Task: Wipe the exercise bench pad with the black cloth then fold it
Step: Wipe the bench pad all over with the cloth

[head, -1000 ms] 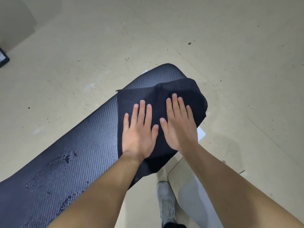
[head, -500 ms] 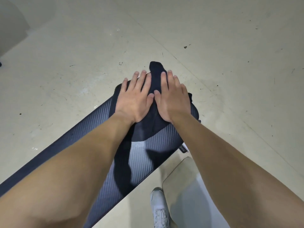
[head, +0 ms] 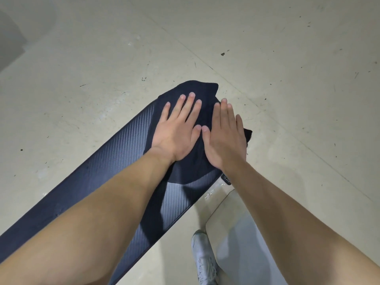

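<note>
The long dark bench pad (head: 115, 165), with a carbon-weave texture, runs from the lower left up to the centre. A black cloth (head: 197, 163) is bunched over its far end and hangs a little past the tip and the right edge. My left hand (head: 176, 130) lies flat on the cloth with fingers spread. Beside it, my right hand (head: 225, 138) presses flat on the cloth's right side, thumbs nearly touching. Neither hand curls around the fabric. My forearms hide much of the near pad.
Pale scuffed floor (head: 287, 99) surrounds the bench, with a seam running diagonally at the right. My white shoe (head: 203, 258) and light trouser leg (head: 244, 247) stand just right of the pad. A grey block (head: 10, 42) sits at the far left.
Both flat hands pushed the cloth from mid-pad up to the bench's far end, where it bunched up. Since half a second ago they stay there, with the right hand shifted slightly right.
</note>
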`<state>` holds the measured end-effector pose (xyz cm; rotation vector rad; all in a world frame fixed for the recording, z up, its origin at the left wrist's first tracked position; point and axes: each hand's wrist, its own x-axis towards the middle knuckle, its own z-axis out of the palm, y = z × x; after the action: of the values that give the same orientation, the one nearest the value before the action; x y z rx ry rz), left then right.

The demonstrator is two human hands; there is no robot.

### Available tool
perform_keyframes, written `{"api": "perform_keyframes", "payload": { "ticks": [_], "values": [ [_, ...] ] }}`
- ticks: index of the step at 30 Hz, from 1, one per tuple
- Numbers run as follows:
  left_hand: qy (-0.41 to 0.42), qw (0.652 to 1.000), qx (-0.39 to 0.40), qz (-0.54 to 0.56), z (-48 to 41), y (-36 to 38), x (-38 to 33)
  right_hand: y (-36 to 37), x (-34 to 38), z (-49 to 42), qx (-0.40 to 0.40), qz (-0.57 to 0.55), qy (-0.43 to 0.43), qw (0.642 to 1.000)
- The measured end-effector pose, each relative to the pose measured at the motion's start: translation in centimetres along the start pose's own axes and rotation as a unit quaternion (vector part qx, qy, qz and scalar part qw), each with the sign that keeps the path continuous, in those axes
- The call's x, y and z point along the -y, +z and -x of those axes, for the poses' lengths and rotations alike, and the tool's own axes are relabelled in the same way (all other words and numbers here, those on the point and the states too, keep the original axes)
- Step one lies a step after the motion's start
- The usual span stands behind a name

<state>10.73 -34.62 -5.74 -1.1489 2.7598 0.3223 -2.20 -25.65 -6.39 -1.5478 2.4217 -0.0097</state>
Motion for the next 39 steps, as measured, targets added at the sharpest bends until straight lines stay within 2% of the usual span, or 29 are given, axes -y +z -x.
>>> {"api": "perform_keyframes", "payload": {
  "ticks": [3, 7, 12, 17, 24, 28, 31, 32, 33, 34, 35, 36, 37, 38, 39],
  "values": [
    [-0.004, 1.000, 0.004, 0.007, 5.1, 0.8, -0.1, 1.0, 1.8, 4.7, -0.020, -0.005, -0.003, 1.000],
    [-0.046, 0.998, 0.025, 0.029, 9.8, 1.4, 2.1, 2.0, 4.4, 7.4, 0.009, -0.003, -0.066, 0.998],
    [-0.090, 0.996, 0.000, 0.025, 5.8, 0.6, 6.3, 1.2, 7.2, -0.2, 0.008, 0.029, -0.123, 0.992],
    [-0.123, 0.992, 0.000, 0.037, 3.9, 0.2, 7.8, 0.8, 8.8, -3.4, 0.014, 0.044, -0.106, 0.993],
    [-0.216, 0.973, -0.030, 0.068, 12.5, 1.9, 4.9, 1.9, 9.7, 3.5, 0.013, 0.028, -0.114, 0.993],
    [-0.210, 0.972, -0.045, 0.094, 19.0, 3.0, 3.0, 3.3, 10.7, 9.8, 0.017, 0.012, -0.135, 0.991],
    [-0.191, 0.962, -0.090, 0.172, 23.5, 3.0, 1.7, 3.7, 11.5, 14.6, 0.021, -0.041, -0.175, 0.984],
    [-0.208, 0.946, -0.121, 0.219, 24.5, 2.4, 1.0, 3.7, 11.8, 15.7, -0.008, -0.083, -0.169, 0.982],
    [-0.251, 0.913, -0.142, 0.290, 25.2, 1.4, 0.2, 3.0, 12.3, 16.6, -0.022, -0.164, -0.126, 0.978],
    [-0.304, 0.857, -0.149, 0.388, 25.3, 0.1, -0.6, 2.0, 12.8, 17.2, -0.023, -0.263, -0.056, 0.963],
    [-0.349, 0.772, -0.137, 0.514, 25.3, -0.8, -1.1, 0.9, 13.6, 17.8, -0.008, -0.362, 0.000, 0.932],
    [-0.375, 0.667, -0.117, 0.633, 25.1, -2.0, -1.5, 0.1, 14.1, 18.2, 0.001, -0.424, 0.012, 0.906],
    [-0.392, 0.567, -0.106, 0.717, 25.1, -2.7, -1.5, -0.4, 14.8, 18.6, 0.005, -0.441, -0.020, 0.897],
    [-0.414, 0.511, -0.104, 0.746, 25.2, -2.9, -1.2, -0.4, 15.3, 19.0, 0.023, -0.438, -0.068, 0.896],
    [-0.447, 0.501, -0.104, 0.734, 25.7, -2.8, -0.4, 0.3, 15.7, 19.4, 0.047, -0.402, -0.117, 0.907]
  ]
}}
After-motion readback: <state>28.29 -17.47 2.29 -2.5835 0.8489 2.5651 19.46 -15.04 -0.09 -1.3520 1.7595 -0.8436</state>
